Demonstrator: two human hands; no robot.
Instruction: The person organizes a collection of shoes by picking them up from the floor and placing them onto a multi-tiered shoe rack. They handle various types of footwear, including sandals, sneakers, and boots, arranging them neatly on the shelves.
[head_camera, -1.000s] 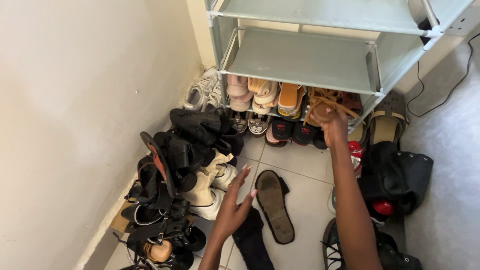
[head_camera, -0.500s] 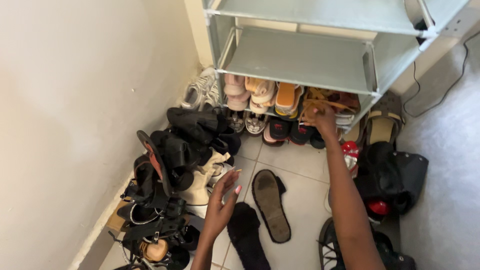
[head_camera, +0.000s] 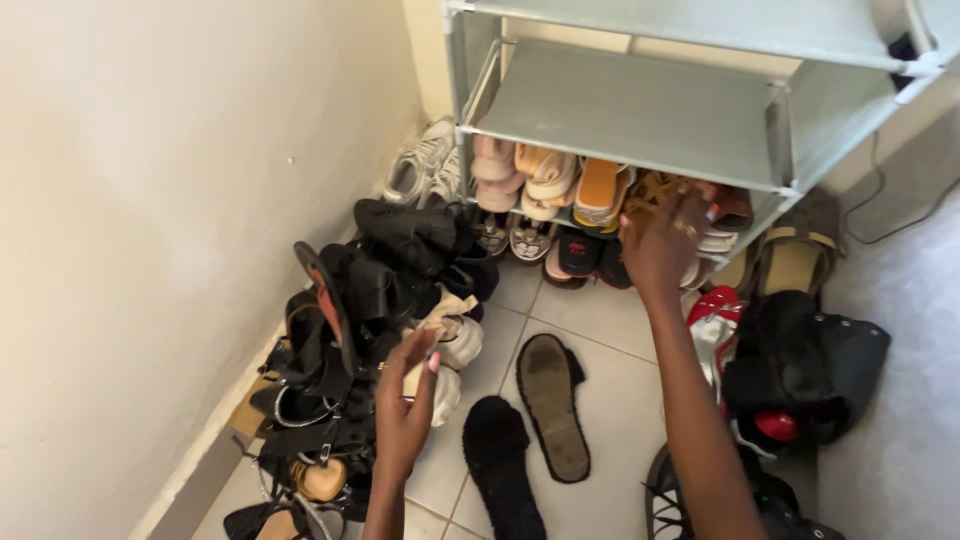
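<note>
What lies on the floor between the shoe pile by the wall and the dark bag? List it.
Head view: black fluffy slipper, upturned slipper showing its sole, bare tile, plus the right forearm crossing above.

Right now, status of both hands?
Left hand: open, empty, over the shoe pile.
Right hand: on the tan sandal at the rack shelf; grip unclear.

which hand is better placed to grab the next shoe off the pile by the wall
Left, probably. The left hand hovers open right beside the shoe pile, while the right hand is busy at the shoe rack among brown sandals.
</note>
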